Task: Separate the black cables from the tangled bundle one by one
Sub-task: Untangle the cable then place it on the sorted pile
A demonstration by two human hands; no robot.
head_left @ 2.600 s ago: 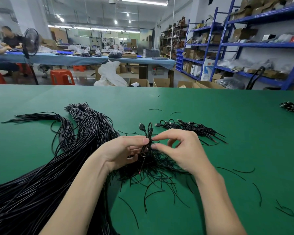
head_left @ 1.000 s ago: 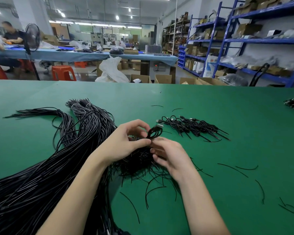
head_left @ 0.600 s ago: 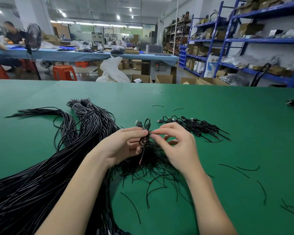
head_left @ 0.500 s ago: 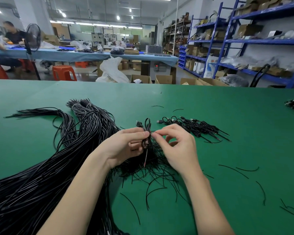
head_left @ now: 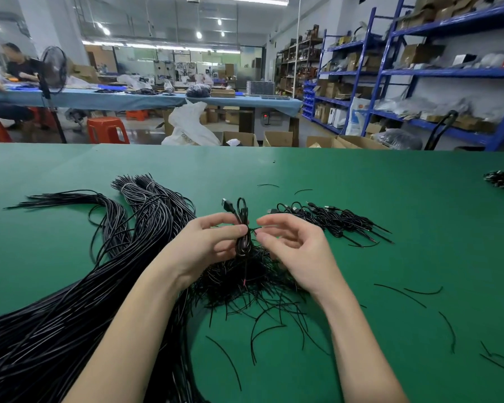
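Cable (head_left: 241, 225), coiled and black, stands upright in my left hand (head_left: 204, 242), thumb and fingers curled round its middle, plug end sticking up toward 12 o'clock. My right hand (head_left: 294, 248) sits at 3 o'clock of the coil, just beside it, fingers loosely curled, tips near a thin strand; can't tell if it actually pinches anything. Both hands hover over a messy pile of short wires (head_left: 253, 283) on the green surface (head_left: 390, 205). Big tangled bundle (head_left: 70, 301) of long black cables runs from 7 o'clock up to 11 o'clock of my left hand. Separated cables (head_left: 329, 219) lie in a small heap at 2 o'clock, near my right hand, not touching it.
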